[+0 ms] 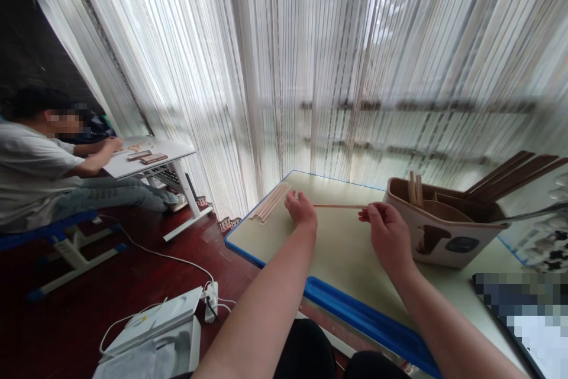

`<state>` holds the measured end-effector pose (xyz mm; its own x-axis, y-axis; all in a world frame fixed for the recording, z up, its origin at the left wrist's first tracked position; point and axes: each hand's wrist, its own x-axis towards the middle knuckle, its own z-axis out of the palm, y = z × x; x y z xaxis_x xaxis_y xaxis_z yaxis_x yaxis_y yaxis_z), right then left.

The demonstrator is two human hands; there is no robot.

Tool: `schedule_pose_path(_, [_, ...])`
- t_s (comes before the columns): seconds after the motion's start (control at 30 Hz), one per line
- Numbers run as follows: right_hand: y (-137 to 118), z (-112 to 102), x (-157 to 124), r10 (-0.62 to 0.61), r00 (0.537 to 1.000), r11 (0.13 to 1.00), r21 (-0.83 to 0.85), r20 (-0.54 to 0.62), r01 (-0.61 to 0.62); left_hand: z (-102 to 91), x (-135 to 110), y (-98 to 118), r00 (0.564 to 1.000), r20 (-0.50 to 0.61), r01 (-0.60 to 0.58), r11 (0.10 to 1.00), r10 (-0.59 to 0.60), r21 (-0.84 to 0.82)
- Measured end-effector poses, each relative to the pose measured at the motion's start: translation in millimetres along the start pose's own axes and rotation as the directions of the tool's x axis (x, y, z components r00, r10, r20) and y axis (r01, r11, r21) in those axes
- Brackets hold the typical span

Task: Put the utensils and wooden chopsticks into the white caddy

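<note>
Wooden stick was held level over the middle of the table, left hand closed on one end near the stick pile at the far-left corner, right hand pinching the other, beside the right-edge utensil holder.

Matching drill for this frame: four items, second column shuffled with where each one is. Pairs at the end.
Items
1. single light stick
2. bundle of light sticks
3. dark chopsticks
4. holder

Places
A. lies at the far left corner of the table
B. stick out of the holder's right end
C. held between left hand and right hand
D. stands on the table, to the right of the right hand

Pairs: 1-C, 2-A, 3-B, 4-D
</note>
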<state>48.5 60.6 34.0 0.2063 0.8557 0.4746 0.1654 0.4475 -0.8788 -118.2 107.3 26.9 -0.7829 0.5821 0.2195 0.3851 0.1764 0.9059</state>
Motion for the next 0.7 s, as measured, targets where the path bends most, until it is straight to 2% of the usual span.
schedule_pose_path(0.07, [-14, -8, -3, -0.135, 0.988, 0.988, -0.089, -0.075, 0.128, 2.2, -5, -3, 0.984, 0.075, -0.158, 0.986, 0.162, -0.046])
schedule_pose_path(0.1, [-21, -13, -3, -0.190, 0.975, 0.977, -0.118, -0.117, 0.177, 1.3, -11, -4, 0.952, 0.087, -0.290, 0.955, 0.294, -0.062])
schedule_pose_path(0.13, [-27, -19, -2, -0.239, 0.958, 0.966, -0.139, -0.159, 0.218, -0.7, -18, -4, 0.890, 0.087, -0.442, 0.894, 0.447, -0.077])
schedule_pose_path(0.2, [-36, -32, 1, -0.323, 0.913, 0.942, -0.173, -0.249, 0.286, -6.2, -33, -3, 0.684, 0.087, -0.717, 0.690, 0.724, -0.102])
schedule_pose_path(0.23, [-39, -39, 4, -0.356, 0.886, 0.931, -0.194, -0.296, 0.309, -8.5, -39, -1, 0.594, 0.089, -0.791, 0.601, 0.799, -0.114])
schedule_pose_path(0.27, [-41, -45, 7, -0.380, 0.861, 0.922, -0.215, -0.337, 0.323, -9.7, -45, 0, 0.530, 0.097, -0.834, 0.539, 0.842, -0.118])
schedule_pose_path(0.33, [-42, -55, 13, -0.411, 0.820, 0.910, -0.240, -0.398, 0.339, -8.6, -51, 3, 0.443, 0.128, -0.882, 0.457, 0.887, -0.112])
schedule_pose_path(0.47, [-39, -61, 20, -0.437, 0.783, 0.899, -0.186, -0.443, 0.396, 0.0, -59, 8, 0.273, 0.180, -0.945, 0.298, 0.945, -0.132])
schedule_pose_path(0.53, [-42, -59, 18, -0.430, 0.780, 0.898, -0.127, -0.454, 0.421, 2.2, -64, 10, 0.217, 0.197, -0.958, 0.247, 0.956, -0.143])
schedule_pose_path(0.57, [-45, -58, 16, -0.414, 0.785, 0.902, -0.089, -0.460, 0.423, 2.6, -66, 12, 0.213, 0.193, -0.960, 0.242, 0.958, -0.140])
schedule_pose_path(0.7, [-69, -53, 11, -0.281, 0.851, 0.912, 0.152, -0.444, 0.380, 3.0, -79, 26, 0.267, 0.114, -0.951, 0.281, 0.957, -0.129])
